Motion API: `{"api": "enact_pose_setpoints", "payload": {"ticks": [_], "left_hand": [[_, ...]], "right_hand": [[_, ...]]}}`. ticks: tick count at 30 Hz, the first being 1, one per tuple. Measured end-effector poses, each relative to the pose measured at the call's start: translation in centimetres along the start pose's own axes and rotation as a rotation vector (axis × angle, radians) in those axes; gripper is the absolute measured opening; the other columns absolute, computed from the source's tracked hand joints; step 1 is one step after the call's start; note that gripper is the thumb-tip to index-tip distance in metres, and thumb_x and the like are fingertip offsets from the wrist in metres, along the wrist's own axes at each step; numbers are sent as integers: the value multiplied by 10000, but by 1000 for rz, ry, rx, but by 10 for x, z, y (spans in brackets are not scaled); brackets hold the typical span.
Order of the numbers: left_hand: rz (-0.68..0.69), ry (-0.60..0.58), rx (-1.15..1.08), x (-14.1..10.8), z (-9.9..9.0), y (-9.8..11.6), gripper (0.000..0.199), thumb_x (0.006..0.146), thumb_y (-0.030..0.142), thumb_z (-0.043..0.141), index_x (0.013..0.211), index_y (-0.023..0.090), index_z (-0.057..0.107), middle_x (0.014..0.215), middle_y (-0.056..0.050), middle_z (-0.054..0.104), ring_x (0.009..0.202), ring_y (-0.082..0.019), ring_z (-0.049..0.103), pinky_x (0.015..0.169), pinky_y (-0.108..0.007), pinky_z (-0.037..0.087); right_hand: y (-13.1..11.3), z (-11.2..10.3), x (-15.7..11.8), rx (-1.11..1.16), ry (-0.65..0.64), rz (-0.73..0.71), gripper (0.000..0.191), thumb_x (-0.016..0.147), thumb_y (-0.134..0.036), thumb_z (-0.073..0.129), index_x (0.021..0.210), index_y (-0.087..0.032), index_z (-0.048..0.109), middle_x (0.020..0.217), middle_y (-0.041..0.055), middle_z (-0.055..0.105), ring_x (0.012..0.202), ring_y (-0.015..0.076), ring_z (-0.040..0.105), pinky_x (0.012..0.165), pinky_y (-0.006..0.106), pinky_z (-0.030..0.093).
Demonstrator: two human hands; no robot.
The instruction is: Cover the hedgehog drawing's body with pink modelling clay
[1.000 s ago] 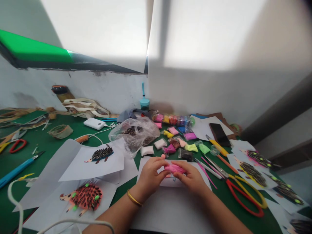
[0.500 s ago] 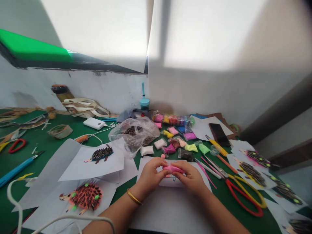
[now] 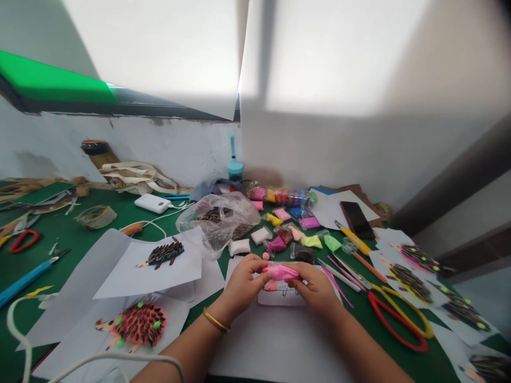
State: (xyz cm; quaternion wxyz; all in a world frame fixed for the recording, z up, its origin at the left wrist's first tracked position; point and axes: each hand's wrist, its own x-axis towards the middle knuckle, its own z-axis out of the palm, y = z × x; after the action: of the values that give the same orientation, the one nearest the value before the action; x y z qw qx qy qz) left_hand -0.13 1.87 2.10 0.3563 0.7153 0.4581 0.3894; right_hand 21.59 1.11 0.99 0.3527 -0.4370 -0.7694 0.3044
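Between both hands is a pink packet of modelling clay (image 3: 283, 272) in a clear wrapper. My left hand (image 3: 245, 282) pinches its left end, and a gold bangle circles that wrist. The fingers of my right hand (image 3: 317, 284) close on the packet's other end. Under the hands lies a white card (image 3: 279, 299) bearing a blue-outlined drawing partly filled with pink clay; the hands cover some of it. A small pink clay ball (image 3: 265, 256) sits just beyond my left fingertips.
Clay packets (image 3: 311, 241) and a plastic bag of sunflower seeds (image 3: 217, 215) lie beyond the hands. Red-and-yellow scissors (image 3: 399, 319), a craft knife (image 3: 353, 238) and a phone (image 3: 356, 219) are on the right. Seed-covered hedgehog pictures (image 3: 138, 324) lie on both sides. A blue cutter (image 3: 27, 279) is far left.
The pink packet is stretched flatter between my hands and shows more of its surface. More of the drawing beneath shows. The view has shifted slightly.
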Motion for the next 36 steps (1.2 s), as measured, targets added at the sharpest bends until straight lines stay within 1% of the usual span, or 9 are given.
{"api": "enact_pose_setpoints", "payload": {"ticks": [5, 8, 14, 19, 23, 26, 31, 33, 36], "left_hand": [[11, -100, -26, 1, -3, 0, 221, 860, 329, 622, 1022, 247, 748, 979, -56, 664, 949, -209, 596, 882, -305, 449], [-10, -141, -32, 2, -3, -2, 220, 850, 354, 631, 1001, 246, 749, 993, -50, 697, 961, -218, 604, 883, -309, 446], [-59, -9, 4, 2, -1, -8, 172, 822, 352, 651, 857, 209, 740, 873, -40, 695, 844, -201, 614, 788, -287, 455], [-80, -14, 19, 2, 0, -8, 195, 843, 354, 619, 872, 202, 739, 853, -43, 692, 830, -202, 616, 775, -293, 450], [-40, -66, -9, 1, -3, -2, 252, 884, 380, 572, 974, 215, 740, 920, -50, 697, 880, -208, 617, 804, -294, 447], [-41, -107, -13, 0, -5, 2, 255, 851, 367, 622, 1027, 218, 730, 958, -52, 688, 892, -207, 609, 789, -279, 447], [-87, -114, -21, -2, -3, 1, 219, 786, 359, 703, 938, 204, 736, 920, -40, 685, 848, -191, 602, 713, -247, 433], [-78, -107, -12, -1, -2, 0, 218, 801, 384, 687, 901, 197, 735, 881, -37, 683, 811, -182, 595, 708, -250, 426], [-61, -72, 12, 0, -3, 1, 250, 834, 412, 647, 862, 179, 731, 822, -38, 668, 779, -177, 581, 709, -255, 414]], "right_hand": [[3, 2, 0, 3, 21, 49, 299, 879, -357, 581, 1140, -251, 682, 1105, 64, 715, 1007, 256, 646, 882, 386, 506], [2, 3, 0, 1, 33, 54, 286, 877, -369, 576, 1104, -237, 690, 1070, 70, 717, 981, 254, 650, 851, 372, 518], [1, 5, -1, -9, 96, 53, 355, 893, -385, 573, 1218, -253, 629, 1137, 69, 687, 1007, 237, 638, 860, 353, 511], [4, 2, -2, -8, 65, 40, 306, 905, -412, 561, 1130, -243, 682, 1056, 66, 715, 969, 236, 650, 845, 347, 511], [4, 1, -2, 59, 67, 118, 347, 923, -460, 513, 1097, -228, 704, 935, 62, 723, 780, 209, 667, 684, 306, 527], [0, 2, -2, 108, 90, 160, 371, 921, -478, 507, 1059, -204, 715, 832, 51, 708, 656, 179, 636, 596, 278, 505], [-2, 3, -1, 201, 26, 170, 391, 913, -497, 499, 949, -172, 712, 800, 49, 699, 598, 158, 613, 554, 260, 494], [1, 5, -1, 229, 13, 165, 393, 900, -507, 515, 985, -170, 700, 853, 56, 708, 644, 170, 635, 590, 268, 513], [6, 7, -2, 212, 59, 147, 503, 816, -509, 643, 1212, -199, 618, 1066, 74, 697, 842, 218, 669, 727, 304, 543]]}}
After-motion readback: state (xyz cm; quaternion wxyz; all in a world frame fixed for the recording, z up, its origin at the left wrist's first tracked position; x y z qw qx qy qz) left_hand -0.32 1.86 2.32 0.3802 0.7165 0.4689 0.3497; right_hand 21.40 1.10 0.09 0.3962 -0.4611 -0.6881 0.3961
